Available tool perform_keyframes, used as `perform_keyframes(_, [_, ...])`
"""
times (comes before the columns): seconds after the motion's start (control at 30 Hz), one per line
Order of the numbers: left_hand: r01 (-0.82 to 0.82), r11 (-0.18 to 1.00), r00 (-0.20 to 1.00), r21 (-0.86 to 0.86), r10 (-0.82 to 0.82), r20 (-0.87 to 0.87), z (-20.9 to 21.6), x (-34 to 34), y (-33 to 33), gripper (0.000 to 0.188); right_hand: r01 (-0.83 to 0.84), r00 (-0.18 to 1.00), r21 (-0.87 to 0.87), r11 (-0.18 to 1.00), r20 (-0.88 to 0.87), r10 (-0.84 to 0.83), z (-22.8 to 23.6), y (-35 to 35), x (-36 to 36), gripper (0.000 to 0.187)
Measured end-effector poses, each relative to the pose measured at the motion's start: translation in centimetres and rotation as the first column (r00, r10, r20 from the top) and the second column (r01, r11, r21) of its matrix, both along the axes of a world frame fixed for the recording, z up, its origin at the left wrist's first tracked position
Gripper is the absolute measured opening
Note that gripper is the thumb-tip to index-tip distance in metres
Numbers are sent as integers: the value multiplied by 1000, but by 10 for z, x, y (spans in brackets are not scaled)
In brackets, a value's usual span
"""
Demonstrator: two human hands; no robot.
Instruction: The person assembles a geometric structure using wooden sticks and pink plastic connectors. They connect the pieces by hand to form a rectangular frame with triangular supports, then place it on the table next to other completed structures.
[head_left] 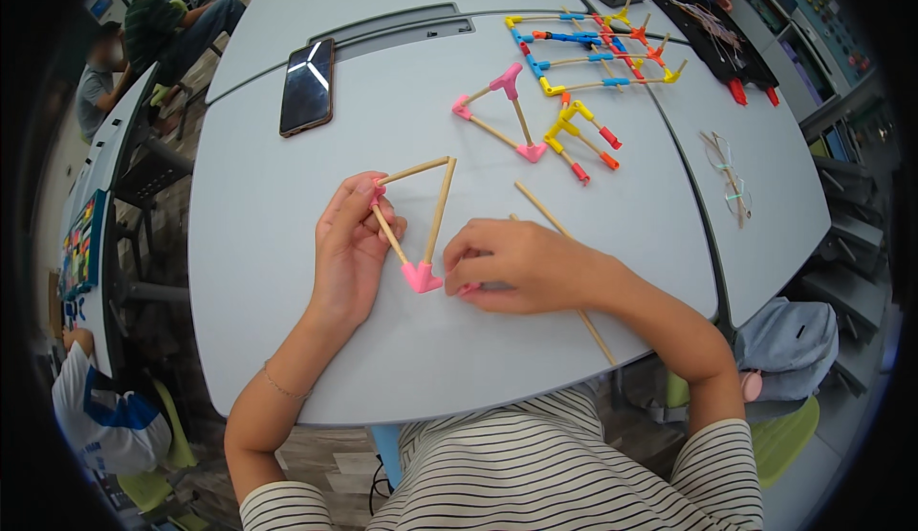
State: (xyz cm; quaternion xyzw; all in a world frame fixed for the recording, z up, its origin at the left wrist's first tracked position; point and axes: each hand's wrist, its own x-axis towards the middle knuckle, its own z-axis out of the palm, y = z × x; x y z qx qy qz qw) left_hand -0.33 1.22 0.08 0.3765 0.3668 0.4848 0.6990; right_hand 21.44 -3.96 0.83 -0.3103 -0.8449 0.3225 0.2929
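My left hand [346, 254] is closed around a pink connector [378, 190] at one corner of a triangle of wooden sticks [439, 213]. A second pink connector [419, 277] joins two of the sticks at the near corner. At the top corner the stick ends meet without a connector. Just right of the near corner, my right hand [526, 265] has its fingers curled over a loose pink connector [469, 288], mostly hidden beneath them. Loose wooden sticks lie by my right hand, one stick [541, 208] beyond it and another stick [597, 337] under the forearm.
Farther off lie a pink-cornered triangle [495, 132], a yellow-and-red connector piece [570, 135] and a larger multicoloured stick frame [583, 58]. A phone [307, 88] lies at the far left, glasses [732, 182] at the right. Other people sit beyond the table [258, 340].
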Motion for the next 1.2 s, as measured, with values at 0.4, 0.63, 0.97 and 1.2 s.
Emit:
perform_keyframes(0.4, [171, 982, 971, 80, -154, -185, 6, 3, -4, 23, 307, 757, -422, 853, -435, -488, 24, 20, 33, 25])
perform_keyframes(0.63, [243, 956, 940, 161, -192, -282, 6, 6, -7, 22, 144, 702, -644, 752, -469, -536, 24, 19, 33, 26])
perform_keyframes(0.97, [217, 966, 952, 138, -178, -250, 6, 6, -7, 23, 136, 682, -702, 699, -445, -580, 22, 20, 32, 28])
perform_keyframes(1.2, [212, 967, 947, 142, -167, -276, 6, 5, -7, 23, 143, 665, -708, 692, -449, -597, 20, 20, 32, 30])
